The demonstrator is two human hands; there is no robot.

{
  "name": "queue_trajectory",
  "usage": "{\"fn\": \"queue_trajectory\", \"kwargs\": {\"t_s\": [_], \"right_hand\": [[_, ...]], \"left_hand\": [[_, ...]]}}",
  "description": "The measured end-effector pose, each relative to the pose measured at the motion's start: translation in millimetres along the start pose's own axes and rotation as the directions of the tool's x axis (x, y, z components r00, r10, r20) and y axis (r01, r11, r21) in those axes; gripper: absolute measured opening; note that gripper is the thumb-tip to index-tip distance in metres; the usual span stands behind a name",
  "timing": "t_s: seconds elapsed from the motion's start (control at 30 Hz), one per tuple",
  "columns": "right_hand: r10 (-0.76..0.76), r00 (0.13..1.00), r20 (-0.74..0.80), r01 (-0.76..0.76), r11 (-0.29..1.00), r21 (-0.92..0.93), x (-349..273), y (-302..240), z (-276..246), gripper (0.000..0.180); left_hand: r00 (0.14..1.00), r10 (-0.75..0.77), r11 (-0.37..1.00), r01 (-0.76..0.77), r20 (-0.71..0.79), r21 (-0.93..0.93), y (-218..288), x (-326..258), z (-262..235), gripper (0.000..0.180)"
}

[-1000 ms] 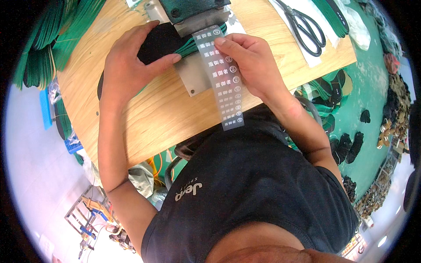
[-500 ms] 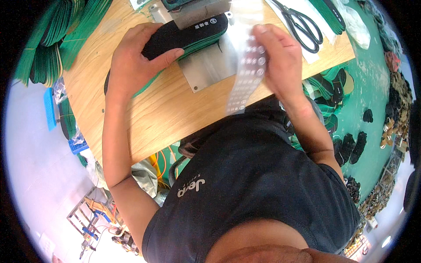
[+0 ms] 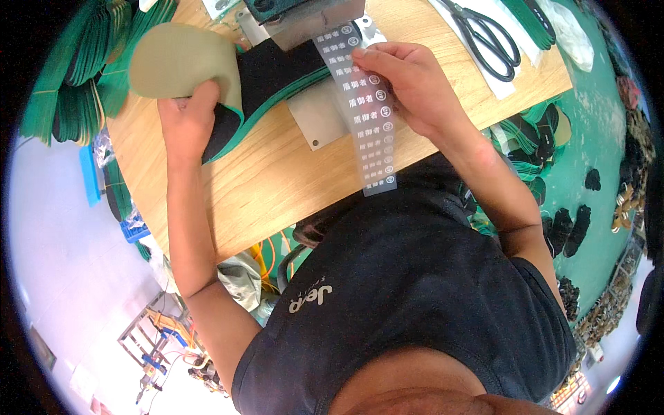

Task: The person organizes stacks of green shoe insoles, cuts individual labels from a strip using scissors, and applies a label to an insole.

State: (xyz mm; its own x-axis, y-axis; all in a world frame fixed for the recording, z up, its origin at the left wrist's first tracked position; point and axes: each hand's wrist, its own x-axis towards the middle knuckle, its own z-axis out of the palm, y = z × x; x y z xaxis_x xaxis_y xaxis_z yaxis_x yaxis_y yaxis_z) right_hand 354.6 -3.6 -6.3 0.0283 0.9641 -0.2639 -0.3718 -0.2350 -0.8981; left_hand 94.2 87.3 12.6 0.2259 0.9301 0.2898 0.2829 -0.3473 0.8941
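The left hand now bends an insole back.

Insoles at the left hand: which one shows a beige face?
The curled-back insole held in the left hand; the stacked insoles beside it show only black and green.

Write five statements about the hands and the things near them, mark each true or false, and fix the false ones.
1. The right hand pinches a translucent strip. True.
2. The left hand is empty. False: it grips an insole.
3. The insole is bent back, showing its beige side. True.
4. The strip is blank. False: it carries rows of pale print.
5. Black-handled scissors are held in the right hand. False: they lie on the far right of the table, apart from both hands.
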Motion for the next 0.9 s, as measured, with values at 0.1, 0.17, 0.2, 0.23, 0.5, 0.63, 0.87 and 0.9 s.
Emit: {"fn": "queue_trajectory", "kwargs": {"t_s": [0.1, 0.17, 0.2, 0.23, 0.5, 0.63, 0.87, 0.9], "right_hand": [[0.017, 1.0, -0.006, -0.017, 0.999, -0.029, -0.5, 2.4, -0.4, 0.023], [0.023, 0.999, -0.035, -0.024, 0.999, -0.032, -2.2, 1.7, 3.5, 0.024], [0.021, 1.0, -0.024, -0.022, 0.998, -0.057, -2.2, 1.8, 3.4, 0.024], [0.017, 1.0, -0.015, -0.018, 0.996, -0.083, -2.7, 1.6, 2.2, 0.024], [0.003, 1.0, 0.019, -0.002, 0.997, -0.083, -2.4, 3.4, 1.9, 0.024], [0.027, 0.998, 0.048, -0.022, 0.994, -0.109, -0.4, 3.2, 0.4, 0.022], [-0.042, 0.999, -0.009, 0.04, 0.986, -0.162, 2.2, 7.4, 6.8, 0.027], [-0.039, 0.999, -0.014, 0.036, 0.983, -0.178, 1.8, 7.1, 6.8, 0.027]], "left_hand": [[0.999, 0.039, 0.993, -0.035, 0.035, -0.115, -0.3, -1.6, 5.6, 0.021], [0.993, 0.017, 0.999, -0.013, 0.12, -0.037, -1.3, -1.9, 1.6, 0.02], [0.987, 0.003, 1.0, -0.004, 0.163, 0.002, -1.5, -2.1, 0.0, 0.02], [0.986, 0.017, 0.999, -0.025, 0.166, 0.046, -1.2, -2.0, 0.4, 0.019], [0.982, 0.094, 0.981, -0.12, 0.167, 0.155, 0.4, 0.6, 3.2, 0.018], [0.98, 0.115, 0.964, -0.149, 0.16, 0.221, -2.1, 1.0, 0.8, 0.018], [0.975, 0.098, 0.967, -0.14, 0.2, 0.212, 1.6, 0.3, 6.5, 0.027], [0.973, 0.085, 0.966, -0.134, 0.216, 0.219, 4.7, -0.2, 9.8, 0.031]]}}
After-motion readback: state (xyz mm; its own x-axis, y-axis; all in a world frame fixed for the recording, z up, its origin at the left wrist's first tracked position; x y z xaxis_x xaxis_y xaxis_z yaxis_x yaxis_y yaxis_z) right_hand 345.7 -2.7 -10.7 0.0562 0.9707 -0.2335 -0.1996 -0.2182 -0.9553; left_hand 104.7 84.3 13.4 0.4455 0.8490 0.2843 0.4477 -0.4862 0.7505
